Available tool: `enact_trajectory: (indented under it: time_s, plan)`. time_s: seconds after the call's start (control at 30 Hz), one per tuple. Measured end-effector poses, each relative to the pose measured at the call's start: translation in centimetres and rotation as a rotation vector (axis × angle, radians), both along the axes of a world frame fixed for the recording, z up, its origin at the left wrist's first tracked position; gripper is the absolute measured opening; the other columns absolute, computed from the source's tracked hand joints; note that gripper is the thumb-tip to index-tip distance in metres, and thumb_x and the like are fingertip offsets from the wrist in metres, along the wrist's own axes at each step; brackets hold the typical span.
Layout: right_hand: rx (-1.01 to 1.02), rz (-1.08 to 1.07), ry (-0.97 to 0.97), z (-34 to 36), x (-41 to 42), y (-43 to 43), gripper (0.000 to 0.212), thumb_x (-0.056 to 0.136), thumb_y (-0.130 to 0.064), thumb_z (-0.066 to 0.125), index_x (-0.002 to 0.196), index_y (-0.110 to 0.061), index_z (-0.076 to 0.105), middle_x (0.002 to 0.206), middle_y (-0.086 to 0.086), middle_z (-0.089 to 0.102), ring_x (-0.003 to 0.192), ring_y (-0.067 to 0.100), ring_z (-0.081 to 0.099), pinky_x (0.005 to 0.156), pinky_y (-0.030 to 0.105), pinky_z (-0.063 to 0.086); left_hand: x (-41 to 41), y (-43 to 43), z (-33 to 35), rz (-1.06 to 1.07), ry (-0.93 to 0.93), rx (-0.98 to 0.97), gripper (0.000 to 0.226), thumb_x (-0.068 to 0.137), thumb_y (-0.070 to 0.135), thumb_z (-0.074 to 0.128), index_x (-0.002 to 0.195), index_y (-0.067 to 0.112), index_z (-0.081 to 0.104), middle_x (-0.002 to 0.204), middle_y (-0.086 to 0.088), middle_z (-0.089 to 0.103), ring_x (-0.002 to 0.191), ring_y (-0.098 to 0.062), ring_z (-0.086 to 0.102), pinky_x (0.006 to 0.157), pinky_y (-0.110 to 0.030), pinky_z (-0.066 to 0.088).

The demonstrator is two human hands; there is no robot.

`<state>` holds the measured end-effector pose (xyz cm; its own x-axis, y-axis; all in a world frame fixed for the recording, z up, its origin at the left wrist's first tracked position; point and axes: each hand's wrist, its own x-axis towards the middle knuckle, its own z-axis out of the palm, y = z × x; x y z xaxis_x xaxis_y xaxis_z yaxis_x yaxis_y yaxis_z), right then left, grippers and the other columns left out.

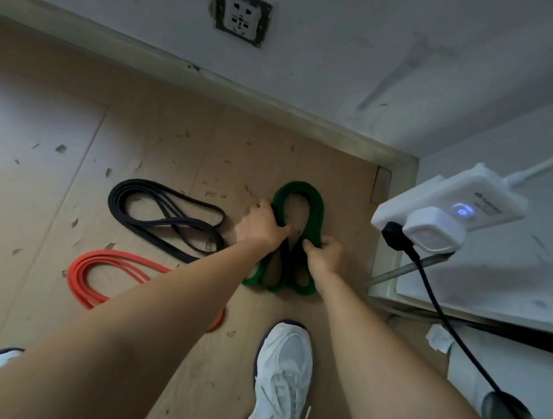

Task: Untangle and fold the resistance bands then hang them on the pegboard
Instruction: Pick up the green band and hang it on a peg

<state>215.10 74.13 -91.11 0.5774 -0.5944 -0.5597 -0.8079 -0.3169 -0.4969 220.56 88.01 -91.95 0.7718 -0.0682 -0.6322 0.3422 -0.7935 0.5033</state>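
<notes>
A wide green resistance band (316, 210) lies folded in loops on the wooden floor near the wall corner. My left hand (261, 226) grips its left side at the pinched middle. On the right side of that middle, my right hand (326, 254) pinches the band. A black band (164, 212) lies in loose loops to the left of the green one. Nearer me, a red-orange band (102, 270) lies coiled, partly hidden under my left forearm. No pegboard is in view.
A white power strip (448, 201) with a white adapter and a black cable (454, 333) sits on a ledge at the right. A wall socket (243, 12) is on the grey wall. My white shoes (283, 375) stand on the scuffed floor.
</notes>
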Motion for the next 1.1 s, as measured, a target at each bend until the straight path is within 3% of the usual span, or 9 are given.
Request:
enact_trajectory:
  time_s: [0.1, 0.23, 0.37, 0.53, 0.63, 0.77, 0.93, 1.03, 1.1]
  plan:
    - [0.06, 0.019, -0.014, 0.8, 0.1, 0.3, 0.011, 0.093, -0.01, 0.069, 0.09, -0.016, 0.06, 0.075, -0.007, 0.06, 0.078, 0.02, 0.061, 0.075, 0.031, 0.05, -0.2, -0.4, 0.0, 0.028, 0.01, -0.097, 0.049, 0.093, 0.039, 0.064, 0.13, 0.011, 0.048, 0.126, -0.013, 0.062, 0.115, -0.036, 0.061, 0.089, -0.043, 0.052]
    - [0.068, -0.008, -0.079, 1.8, -0.3, 0.8, 0.01, 0.089, -0.013, 0.07, 0.091, -0.015, 0.06, 0.078, -0.002, 0.063, 0.074, 0.02, 0.062, 0.064, 0.029, 0.048, -1.3, 0.9, 0.6, 0.21, 0.036, -0.344, 0.042, 0.09, 0.031, 0.065, 0.127, 0.013, 0.056, 0.118, -0.008, 0.067, 0.106, -0.029, 0.065, 0.091, -0.044, 0.057]
    - [0.168, -0.064, -0.13, 4.4, -0.1, 2.1, 0.013, 0.088, -0.015, 0.069, 0.096, -0.01, 0.061, 0.082, 0.004, 0.065, 0.074, 0.022, 0.062, 0.058, 0.028, 0.045, -2.7, 3.3, 3.2, 0.45, 0.164, -0.674, 0.033, 0.095, 0.021, 0.063, 0.125, 0.013, 0.052, 0.114, -0.012, 0.068, 0.094, -0.026, 0.071, 0.074, -0.035, 0.062]
    - [0.386, -0.075, -0.137, 9.1, 0.9, 4.3, 0.02, 0.09, -0.014, 0.066, 0.106, -0.004, 0.061, 0.092, 0.017, 0.067, 0.082, 0.03, 0.064, 0.07, 0.037, 0.052, -3.4, 7.4, 8.4, 0.596, 0.255, -0.898, 0.032, 0.096, 0.024, 0.067, 0.123, 0.015, 0.053, 0.106, -0.018, 0.075, 0.092, -0.032, 0.076, 0.083, -0.048, 0.063]
    - [0.501, -0.054, -0.159, 12.2, 1.3, 5.3, 0.016, 0.087, -0.011, 0.067, 0.1, -0.01, 0.059, 0.094, 0.022, 0.065, 0.083, 0.033, 0.064, 0.073, 0.044, 0.052, -3.3, 10.6, 12.3, 0.551, 0.15, -0.869, 0.035, 0.094, 0.024, 0.071, 0.124, 0.013, 0.056, 0.101, -0.014, 0.077, 0.086, -0.029, 0.077, 0.077, -0.042, 0.063]
    - [0.574, 0.0, -0.268, 17.1, 1.5, 6.6, 0.025, 0.081, -0.004, 0.072, 0.1, -0.007, 0.056, 0.102, 0.033, 0.064, 0.1, 0.051, 0.068, 0.083, 0.056, 0.057, -3.0, 14.7, 17.9, 0.464, -0.027, -0.799, 0.041, 0.091, 0.028, 0.075, 0.127, 0.018, 0.057, 0.109, -0.013, 0.076, 0.091, -0.03, 0.077, 0.086, -0.052, 0.061]
    - [0.537, 0.14, -0.453, 24.2, 1.8, 7.8, 0.023, 0.086, 0.004, 0.071, 0.098, -0.007, 0.055, 0.088, 0.016, 0.065, 0.068, 0.028, 0.071, 0.067, 0.039, 0.059, -3.2, 17.9, 25.1, 0.403, -0.244, -0.757, 0.04, 0.091, 0.022, 0.075, 0.126, 0.02, 0.056, 0.103, -0.015, 0.077, 0.085, -0.03, 0.077, 0.078, -0.051, 0.063]
    - [0.478, 0.239, -0.55, 27.9, 1.8, 8.0, 0.026, 0.085, 0.002, 0.075, 0.099, -0.012, 0.057, 0.091, 0.023, 0.072, 0.076, 0.032, 0.072, 0.079, 0.05, 0.059, -3.5, 19.1, 29.0, 0.397, -0.372, -0.737, 0.041, 0.09, 0.023, 0.076, 0.125, 0.022, 0.056, 0.102, -0.014, 0.076, 0.087, -0.028, 0.077, 0.076, -0.044, 0.064]
    - [0.451, 0.297, -0.614, 30.5, 1.8, 8.2, 0.028, 0.086, -0.002, 0.075, 0.103, -0.017, 0.059, 0.098, 0.026, 0.072, 0.081, 0.033, 0.07, 0.078, 0.048, 0.059, -3.6, 19.7, 31.5, 0.391, -0.446, -0.738, 0.04, 0.09, 0.025, 0.077, 0.123, 0.024, 0.056, 0.099, -0.013, 0.077, 0.09, -0.03, 0.076, 0.077, -0.043, 0.064]
